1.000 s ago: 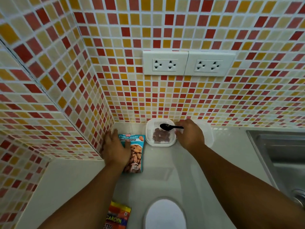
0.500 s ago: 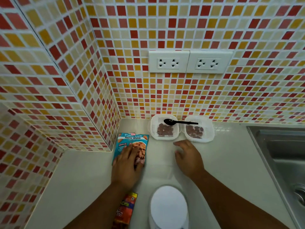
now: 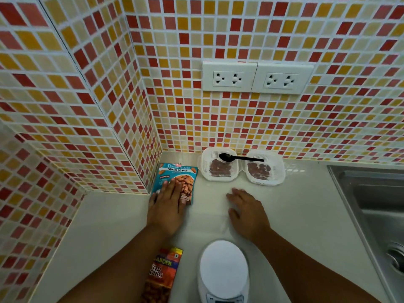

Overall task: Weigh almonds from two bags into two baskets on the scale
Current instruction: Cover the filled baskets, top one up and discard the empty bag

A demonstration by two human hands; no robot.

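Note:
Two white baskets stand side by side against the tiled back wall, the left basket (image 3: 217, 164) and the right basket (image 3: 264, 168), each with almonds inside. A black spoon (image 3: 239, 158) lies across both rims. A blue almond bag (image 3: 176, 181) lies flat by the corner, and my left hand (image 3: 169, 204) rests on its lower half with straight fingers. My right hand (image 3: 248, 212) lies flat on the white counter, in front of the baskets, holding nothing. An orange-red almond bag (image 3: 162, 274) lies near the bottom edge, partly under my left forearm. The white scale (image 3: 223, 272) sits beside it with nothing on its plate.
A steel sink (image 3: 376, 206) takes up the right side of the counter (image 3: 306, 215). Tiled walls close off the back and left, meeting in a corner just behind the blue bag. Two wall sockets (image 3: 255, 78) sit above the baskets.
My right hand let go of the spoon, left it across the two baskets, and drew back onto the counter. My left hand slid down the blue bag. The view pulled back.

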